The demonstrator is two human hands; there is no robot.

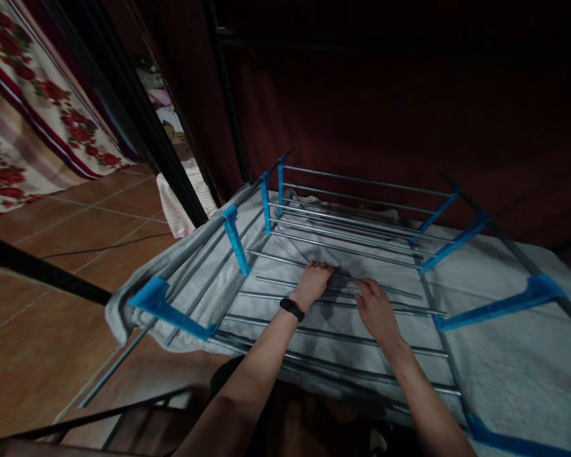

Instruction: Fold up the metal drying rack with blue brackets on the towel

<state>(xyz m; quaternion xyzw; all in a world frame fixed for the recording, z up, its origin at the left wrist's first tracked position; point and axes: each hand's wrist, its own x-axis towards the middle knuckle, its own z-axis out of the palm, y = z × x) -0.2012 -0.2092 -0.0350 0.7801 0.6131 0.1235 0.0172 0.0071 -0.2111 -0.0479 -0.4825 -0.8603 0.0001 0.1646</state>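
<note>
A clothes drying rack with grey side tubes (504, 244) and blue plastic brackets (236, 240) lies over a grey blanket. My left hand (315, 281), with a black band at the wrist, has its fingers curled over a thin metal rod (278, 259) in the middle of the rack. Just to the right, my right hand (375, 308) has its bent fingers on the same rod, which comes out beyond it. Nearer to me run several more metal rods (266, 322), some with their ends showing free of the brackets. My palms hide part of the grip.
The grey blanket (518, 368) spreads under the rack on a raised surface. Black frame posts (171, 165) stand at the left, before a tiled floor (95, 235) crossed by a dark cable. A flowered cloth (42, 101) hangs far left; dark red fabric (361, 114) hangs behind.
</note>
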